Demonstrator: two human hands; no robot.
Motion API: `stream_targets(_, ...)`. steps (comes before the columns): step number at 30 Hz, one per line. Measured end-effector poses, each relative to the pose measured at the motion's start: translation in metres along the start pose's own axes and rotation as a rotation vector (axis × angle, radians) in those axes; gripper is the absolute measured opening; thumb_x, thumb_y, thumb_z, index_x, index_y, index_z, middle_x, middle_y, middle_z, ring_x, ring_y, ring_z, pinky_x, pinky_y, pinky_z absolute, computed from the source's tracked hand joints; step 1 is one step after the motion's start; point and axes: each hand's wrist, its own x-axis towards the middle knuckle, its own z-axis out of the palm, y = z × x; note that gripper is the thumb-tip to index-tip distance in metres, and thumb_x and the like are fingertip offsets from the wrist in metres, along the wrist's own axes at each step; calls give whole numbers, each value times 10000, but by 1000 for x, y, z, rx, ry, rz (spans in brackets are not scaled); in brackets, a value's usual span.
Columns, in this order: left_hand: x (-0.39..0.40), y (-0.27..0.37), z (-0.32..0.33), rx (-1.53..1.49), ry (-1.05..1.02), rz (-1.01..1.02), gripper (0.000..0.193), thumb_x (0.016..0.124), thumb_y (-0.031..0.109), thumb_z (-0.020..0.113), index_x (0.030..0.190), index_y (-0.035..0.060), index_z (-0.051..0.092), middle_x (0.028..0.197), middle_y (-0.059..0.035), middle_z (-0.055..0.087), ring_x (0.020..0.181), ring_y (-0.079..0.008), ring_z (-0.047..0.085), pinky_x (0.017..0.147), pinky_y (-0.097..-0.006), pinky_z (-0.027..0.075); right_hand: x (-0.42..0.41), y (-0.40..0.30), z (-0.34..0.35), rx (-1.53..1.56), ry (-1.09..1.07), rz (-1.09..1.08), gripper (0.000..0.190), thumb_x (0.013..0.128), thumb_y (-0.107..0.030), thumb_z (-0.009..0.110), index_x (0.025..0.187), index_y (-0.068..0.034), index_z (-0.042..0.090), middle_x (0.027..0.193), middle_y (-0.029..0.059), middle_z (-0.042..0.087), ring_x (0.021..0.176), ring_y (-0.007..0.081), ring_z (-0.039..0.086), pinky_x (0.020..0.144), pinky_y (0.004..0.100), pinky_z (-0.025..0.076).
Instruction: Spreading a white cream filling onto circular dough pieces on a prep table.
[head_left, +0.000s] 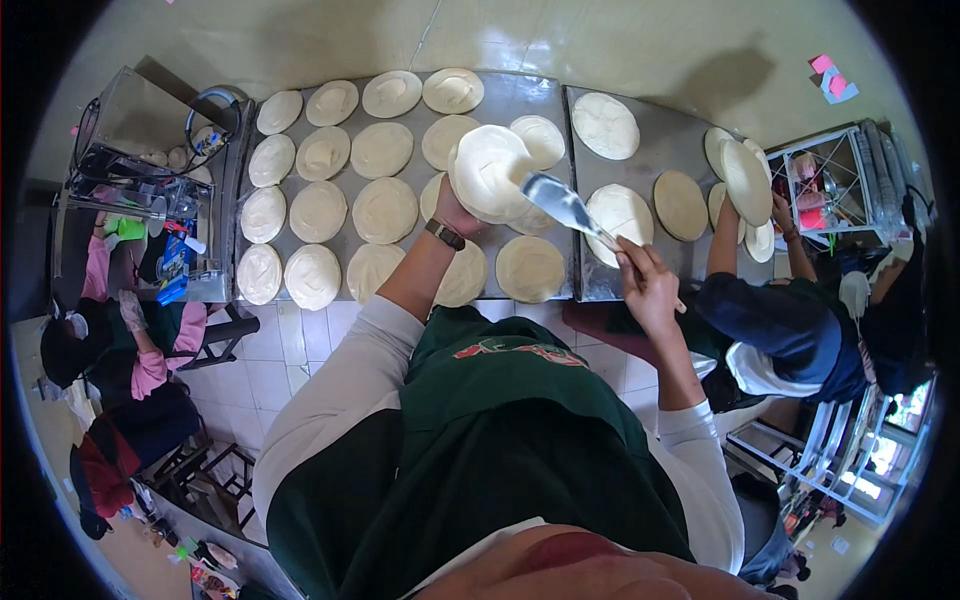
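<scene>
My left hand (459, 210), with a watch on the wrist, holds up a pale round disc coated with white cream (491, 172) from below. In my right hand (646, 285) is the handle of a wide spatula (561, 201); its blade is smeared with white cream, and the tip lies at the right edge of the held disc. Under and around my left hand, cream-coated round discs (385, 210) lie in rows on the metal table (480, 289). Below the spatula, another white-coated disc (621, 217) rests on the adjoining metal table. What the discs are made of I cannot tell.
On the right a co-worker's hands (724, 225) hold a disc (745, 182) above others at the table's end, near a wire rack (821, 180). A metal machine (150, 120) with a cable stands at the left. Another person (142, 330) in pink sleeves sits there. Behind the tables rises a wall.
</scene>
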Motion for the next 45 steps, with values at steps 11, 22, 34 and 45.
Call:
stream_targets(11, -6, 7, 5, -11, -34, -23, 542, 940, 428, 352, 1359, 86, 384, 1339, -136, 480, 1204, -325, 492, 1010, -530, 386, 11, 10, -20, -188, -34, -202, 282, 786, -90, 639, 1065, -125, 654, 722, 69, 546, 586, 253, 585, 541, 367, 482)
stream_targets(22, -2, -2, -18, -64, -90, -122, 614, 917, 516, 366, 1390, 123, 358, 1373, -130, 445, 1229, -331, 465, 1031, -534, 352, 46, -3, -11, -155, -8, -371, 321, 779, -108, 648, 1099, -119, 649, 730, 65, 560, 592, 232, 590, 532, 356, 484)
stream_targets(34, -16, 3, -18, -25, -4, 97, 563, 923, 452, 369, 1370, 110, 379, 1356, -128, 463, 1218, -328, 476, 1002, -553, 381, 23, -4, 20, -6, -40, 20, 181, 879, -168, 589, 1032, -89, 644, 827, 127, 642, 681, 299, 634, 608, 387, 499)
stream_targets(45, -7, 4, -17, -118, -162, 147, 614, 922, 512, 357, 1397, 124, 343, 1413, -125, 397, 1284, -342, 392, 1060, -557, 304, -3, -5, 62, 385, -78, 260, 203, 891, -122, 596, 1071, -41, 642, 786, 125, 640, 642, 166, 585, 616, 292, 472)
